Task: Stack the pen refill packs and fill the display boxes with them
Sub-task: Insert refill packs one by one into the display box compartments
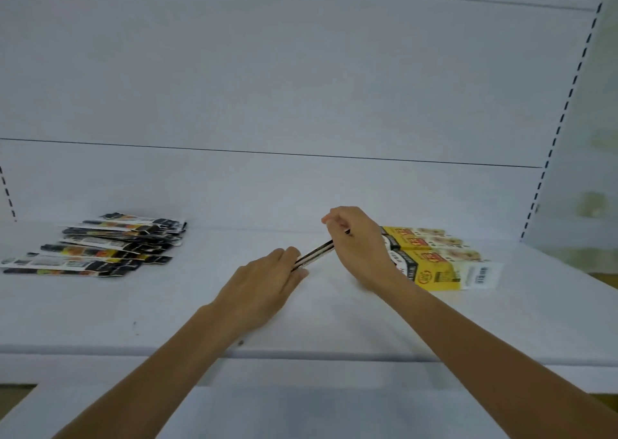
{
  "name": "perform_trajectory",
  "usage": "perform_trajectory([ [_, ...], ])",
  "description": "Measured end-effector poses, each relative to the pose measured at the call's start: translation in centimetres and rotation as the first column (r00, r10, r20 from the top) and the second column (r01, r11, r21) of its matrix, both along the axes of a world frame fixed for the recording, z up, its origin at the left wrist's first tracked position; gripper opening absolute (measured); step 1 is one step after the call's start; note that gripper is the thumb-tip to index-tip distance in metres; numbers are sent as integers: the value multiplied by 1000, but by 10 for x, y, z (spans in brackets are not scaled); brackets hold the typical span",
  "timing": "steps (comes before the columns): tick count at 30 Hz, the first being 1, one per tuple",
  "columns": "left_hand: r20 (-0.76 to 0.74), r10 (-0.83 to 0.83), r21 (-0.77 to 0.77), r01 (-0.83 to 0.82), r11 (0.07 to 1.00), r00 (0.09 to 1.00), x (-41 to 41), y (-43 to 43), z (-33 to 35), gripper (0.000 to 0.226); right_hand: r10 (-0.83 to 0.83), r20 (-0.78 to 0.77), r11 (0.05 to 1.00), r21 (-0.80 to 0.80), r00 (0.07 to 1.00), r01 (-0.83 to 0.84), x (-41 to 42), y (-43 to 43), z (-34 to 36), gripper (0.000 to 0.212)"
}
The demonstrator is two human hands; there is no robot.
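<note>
In the middle of the frame both hands hold a small stack of packs, seen from its edge and tilted, with the lower end toward the left. The left hand has its fingers closed around the lower end. The right hand is curled over the upper end and pinches it. I cannot tell whether the lower end touches the white shelf or is lifted a little above it.

At the middle left of the frame lie the loose packs, spread in an untidy overlapping fan, well apart from the hands. At the middle right, just behind the right hand, are the yellow display boxes — they seem to lie flat side by side. The wrist hides their left ends, so how full they are is not visible.

I judge that the step in hand is squaring the gathered packs into a neat bundle before it goes into a box. Much of the work seems not yet done, because many packs lie in the fan. The next move calls for keeping the edges aligned under a firm pinch, turning the bundle toward the boxes and finding the opening — such thin packs may slide over each other if the grip loosens.
</note>
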State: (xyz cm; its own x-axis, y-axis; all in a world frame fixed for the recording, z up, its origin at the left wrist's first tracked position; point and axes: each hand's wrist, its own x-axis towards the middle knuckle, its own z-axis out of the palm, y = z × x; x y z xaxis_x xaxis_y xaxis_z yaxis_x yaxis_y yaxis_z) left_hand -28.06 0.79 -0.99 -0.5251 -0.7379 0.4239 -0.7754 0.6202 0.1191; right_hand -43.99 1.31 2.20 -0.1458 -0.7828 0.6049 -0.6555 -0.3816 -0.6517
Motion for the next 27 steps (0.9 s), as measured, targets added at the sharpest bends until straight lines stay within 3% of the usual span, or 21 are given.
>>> perform_trajectory([
  [4,-27,-19,-25,18,1000,999,-26,2,2,30,14,-113,998,-57,993,-21,-53,19,12,22],
  [8,33,3,-89,0,996,999,-39,-5,-2,31,-184,-321,983,-46,929,178,-140,20,3,27],
  [13,59,-7,-136,15,991,998,-55,-13,-4,33,-278,-381,917,169,882,362,-214,33,-34,34],
  [17,94,3,-135,10,991,996,-60,-21,-11,35,-283,-428,918,139,858,372,-216,36,-46,43],
  [25,170,-27,-162,55,985,985,-55,-29,-16,70,-328,-391,911,110,860,398,-220,26,-50,30],
  [27,196,-7,-155,38,987,981,-57,-30,-16,63,-332,-384,912,101,861,397,-221,24,-50,31],
])
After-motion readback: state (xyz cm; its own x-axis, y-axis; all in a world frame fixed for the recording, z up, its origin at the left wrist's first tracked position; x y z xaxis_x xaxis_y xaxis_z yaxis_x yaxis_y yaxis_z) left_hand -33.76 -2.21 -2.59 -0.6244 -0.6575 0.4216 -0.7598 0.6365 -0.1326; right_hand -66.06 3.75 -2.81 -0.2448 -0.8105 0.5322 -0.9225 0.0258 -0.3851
